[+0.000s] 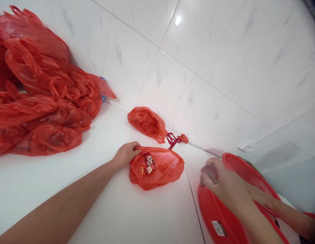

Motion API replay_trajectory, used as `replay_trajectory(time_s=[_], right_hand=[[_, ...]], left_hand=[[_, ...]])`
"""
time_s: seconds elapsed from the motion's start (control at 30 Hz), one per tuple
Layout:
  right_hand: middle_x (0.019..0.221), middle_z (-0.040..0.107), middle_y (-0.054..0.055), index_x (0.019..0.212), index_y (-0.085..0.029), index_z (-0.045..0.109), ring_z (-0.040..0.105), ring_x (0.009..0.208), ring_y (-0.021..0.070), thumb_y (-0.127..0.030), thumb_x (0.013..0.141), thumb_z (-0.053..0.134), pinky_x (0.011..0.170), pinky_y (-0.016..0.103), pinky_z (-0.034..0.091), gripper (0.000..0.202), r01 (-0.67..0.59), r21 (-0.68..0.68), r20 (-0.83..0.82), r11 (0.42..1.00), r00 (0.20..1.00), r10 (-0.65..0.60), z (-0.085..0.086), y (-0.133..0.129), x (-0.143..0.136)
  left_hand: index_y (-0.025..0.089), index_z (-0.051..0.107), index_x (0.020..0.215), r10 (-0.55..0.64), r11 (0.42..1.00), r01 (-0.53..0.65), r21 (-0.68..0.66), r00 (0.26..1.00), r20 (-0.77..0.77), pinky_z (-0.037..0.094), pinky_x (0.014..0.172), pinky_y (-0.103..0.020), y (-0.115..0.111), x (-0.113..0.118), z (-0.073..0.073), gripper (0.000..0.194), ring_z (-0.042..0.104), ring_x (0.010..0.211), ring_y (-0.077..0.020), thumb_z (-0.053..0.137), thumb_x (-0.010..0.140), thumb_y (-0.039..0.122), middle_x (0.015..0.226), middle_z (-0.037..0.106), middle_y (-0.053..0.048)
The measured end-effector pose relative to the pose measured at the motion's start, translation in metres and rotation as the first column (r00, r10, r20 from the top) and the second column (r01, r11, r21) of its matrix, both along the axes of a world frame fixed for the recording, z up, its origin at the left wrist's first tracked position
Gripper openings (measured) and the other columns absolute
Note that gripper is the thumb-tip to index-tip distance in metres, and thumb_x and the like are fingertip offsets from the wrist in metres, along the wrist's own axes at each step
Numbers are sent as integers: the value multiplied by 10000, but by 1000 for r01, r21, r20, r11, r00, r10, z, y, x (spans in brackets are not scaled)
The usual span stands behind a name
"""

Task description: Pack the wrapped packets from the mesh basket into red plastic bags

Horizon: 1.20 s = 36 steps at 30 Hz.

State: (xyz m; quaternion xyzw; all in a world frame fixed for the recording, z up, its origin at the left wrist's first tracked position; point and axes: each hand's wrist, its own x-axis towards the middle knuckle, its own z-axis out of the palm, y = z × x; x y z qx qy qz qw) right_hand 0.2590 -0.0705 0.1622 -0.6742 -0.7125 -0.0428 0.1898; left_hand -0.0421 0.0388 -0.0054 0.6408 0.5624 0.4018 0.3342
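My left hand (127, 154) pinches the rim of an open red plastic bag (170, 169) on the white surface. Inside the bag lie several small wrapped packets (149, 164), red with white print, with a bit of yellow among them. Off to the right, my right hand (223, 184) is closed and blurred by motion above the near rim of a red plastic basket (210, 203). A small dark red item (210, 172) shows at its fingers, too smeared to name. Another person's forearm (276, 205) crosses behind my right hand; that person's hand is mostly hidden.
A heap of filled red plastic bags (45, 84) takes up the left side. Beyond the open bag sit another red bag (147, 123) and a dark red ribbon-like strip (173, 139). White marbled tiles (177, 84) line the back. A seam (194, 200) separates the surface by the basket.
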Motion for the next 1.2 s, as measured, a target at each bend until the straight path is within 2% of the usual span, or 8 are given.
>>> replay_trajectory(time_s=[0.13, 0.27, 0.47, 0.67, 0.8, 0.9, 1.07, 1.2], right_hand=[[597, 622, -62, 902, -270, 454, 565, 502, 152, -251, 766, 483, 501, 247, 339, 140, -228, -168, 101, 959, 964, 247, -30, 9, -72], [656, 623, -38, 933, -254, 461, 565, 542, 162, -236, 787, 471, 505, 254, 333, 148, -270, -178, 144, 946, 944, 296, -57, 36, -97], [1068, 614, 49, 1105, -258, 487, 611, 883, 223, -412, 831, 482, 667, 334, 473, 315, -229, -57, 40, 972, 972, 232, -94, 64, -80], [1410, 310, 182, 1235, -151, 463, 303, 1308, 319, -404, 794, 516, 1017, 481, 328, 511, 2, 316, -153, 949, 987, 49, -140, 76, -43], [1371, 381, 207, 1344, -112, 337, 345, 1288, 323, -421, 786, 513, 1025, 483, 322, 662, 137, 197, -429, 971, 903, -41, -172, 80, -31], [1378, 401, 187, 1368, -132, 314, 395, 1259, 311, -446, 785, 518, 1020, 454, 339, 693, 114, 78, -541, 990, 839, -54, -180, 77, -34], [1349, 459, 133, 1336, -188, 351, 450, 1222, 261, -436, 800, 511, 1006, 401, 366, 612, 98, 55, -681, 994, 732, -35, -172, 68, -43], [1294, 505, 122, 1283, -194, 395, 494, 1169, 248, -428, 794, 524, 984, 392, 386, 557, 95, 27, -732, 995, 680, -45, -168, 66, -43]], left_hand=[[248, 609, 826, 4, 1000, -4, 8, 1000, 6, 397, 594, -264, -1, 0, -1, 170, 591, 691, -166, 506, 744, 355, 781, 663, 24], [242, 607, 831, 1, 1000, -1, 9, 1000, -4, 394, 589, -265, 0, -1, -1, 165, 587, 685, -168, 498, 746, 333, 770, 657, 17], [245, 609, 813, -15, 1000, 14, 26, 1000, 25, 398, 591, -262, 1, -1, -3, 145, 581, 679, -164, 499, 741, 307, 756, 652, 23], [243, 617, 834, 10, 1000, -12, 10, 991, 133, 417, 588, -263, 2, -1, -3, 165, 587, 679, -167, 532, 736, 344, 763, 652, 23], [226, 615, 841, 49, 998, -56, 15, 953, 298, 435, 591, -265, 6, -1, -6, 171, 590, 644, -162, 544, 735, 340, 706, 645, 23], [205, 603, 827, 72, 997, -81, 0, 886, 457, 436, 570, -262, 8, -2, -5, 185, 580, 589, -153, 586, 719, 354, 656, 639, 19], [192, 570, 917, 83, 997, -57, -60, 736, 672, 464, 594, -276, 3, -6, 5, 365, 598, 606, -156, 650, 691, 468, 713, 649, 2], [200, 516, 1084, 69, 997, -73, -22, 737, 672, 494, 708, -310, -4, -8, 10, 441, 619, 768, -174, 566, 767, 502, 914, 646, -44]])
